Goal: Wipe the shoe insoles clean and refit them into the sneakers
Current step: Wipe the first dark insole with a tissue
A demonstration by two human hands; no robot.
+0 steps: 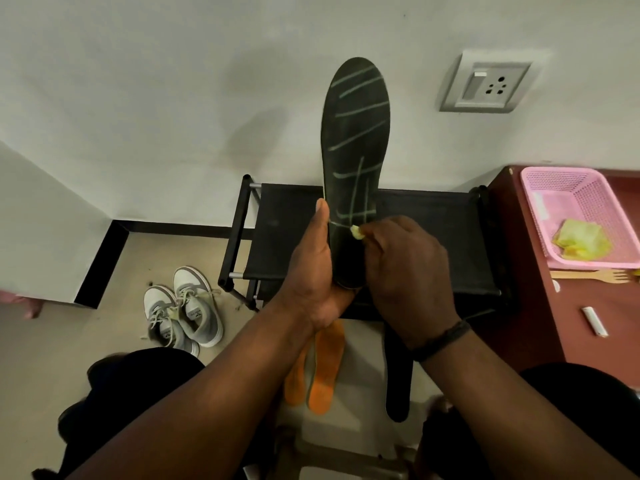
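Left hand (pixel 313 268) grips a black insole (pixel 356 140) by its heel end and holds it upright in front of the white wall, toe uppermost; the thumb lies straight along the insole's left edge and the fingers curl behind it. Pale green lines cross the insole's dark face.

Right hand (pixel 405 271) has its fingers curled round a small yellow cloth (pixel 356 232), of which only a corner shows, pressed against the lower part of the insole's face. A dark band (pixel 441 341) sits on the right wrist.

Beyond the hands stands a black fabric shoe rack (pixel 429 230) against the wall. On the floor to its left lies a pair of grey and white sneakers (pixel 183 308), side by side and touching, toes toward the near side.

Near the person, below the forearms, two orange insoles (pixel 323 372) lie side by side on a pale surface; a second black insole (pixel 398 382) lies just to their right, partly hidden by the right forearm.

At right, a dark red worktop (pixel 588 341) carries a pink mesh basket (pixel 568 188) holding a crumpled yellow item (pixel 581 240), a wooden fork (pixel 595 276) just near of the basket, and a small white object (pixel 595 321) nearer still.

A wall socket (pixel 491 81) is mounted to the right of the raised insole
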